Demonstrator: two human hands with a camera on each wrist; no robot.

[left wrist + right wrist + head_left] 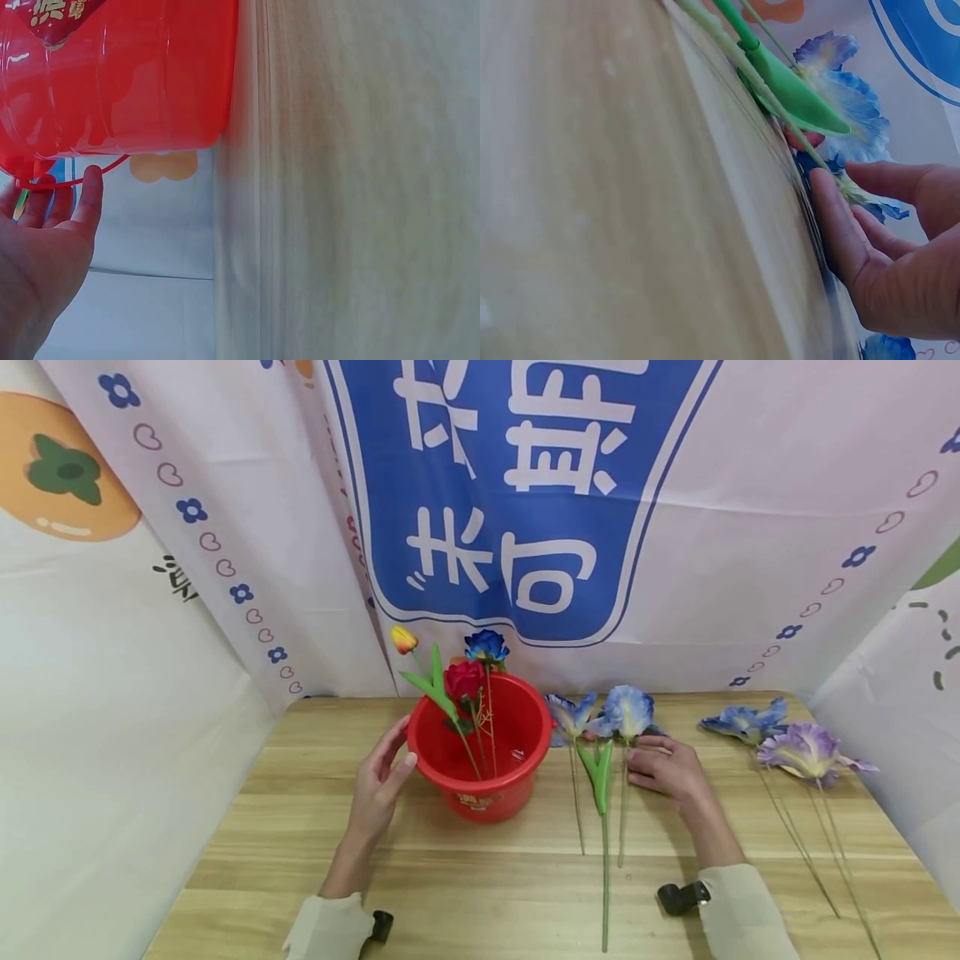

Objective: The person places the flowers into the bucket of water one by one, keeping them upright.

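the left hand (378,789) has its thumb and fingers on either side of the handle of a red bucket (513,797), holding it upright on the desk (285,835). a yellow-orange tulip (403,639), a red rose (463,680) and a blue rose (486,647) stand inside. the right hand (667,768) bends its fingers about a pale blue flower (628,710) just under the bloom, right of the bucket; whether they grip cannot be told. the bucket's label (476,800) bears gold characters, 满 readable; the cloth (720,568) behind shows 未, 可 and 期 in white on blue.
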